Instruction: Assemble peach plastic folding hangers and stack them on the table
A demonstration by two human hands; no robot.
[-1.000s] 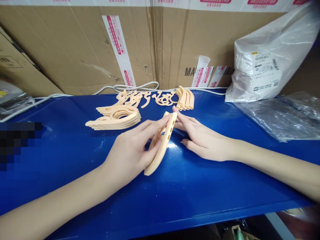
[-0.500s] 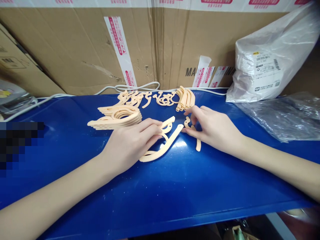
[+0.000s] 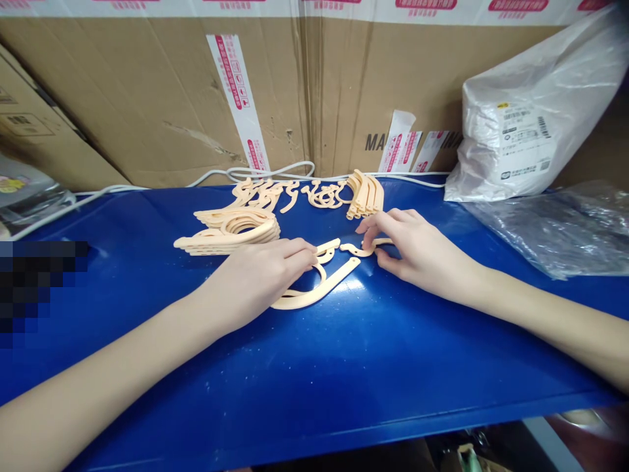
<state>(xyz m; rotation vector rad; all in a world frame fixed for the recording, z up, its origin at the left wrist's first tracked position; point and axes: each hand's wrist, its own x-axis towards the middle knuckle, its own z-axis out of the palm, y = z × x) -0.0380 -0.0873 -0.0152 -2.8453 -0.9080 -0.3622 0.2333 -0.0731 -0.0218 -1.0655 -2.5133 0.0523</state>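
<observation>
Hanger body (image 3: 324,290), cream-coloured, sits at the centre of the frame over the blue worktop (image 3: 314,380), one of its arms pinched in the left hand (image 3: 263,270). Just right of it, the right hand (image 3: 417,252) grips a small hook piece (image 3: 358,252) among its curled fingers. A stack of similar bodies (image 3: 250,240) lies left of centre; several curved bars (image 3: 366,195) lie together above centre.

Frame piece (image 3: 329,288) left of hook piece (image 3: 356,252); stack (image 3: 236,241) on table (image 3: 314,380), farther left; bundle (image 3: 366,193) behind hook piece; cardboard (image 3: 162,85) rearmost.
</observation>
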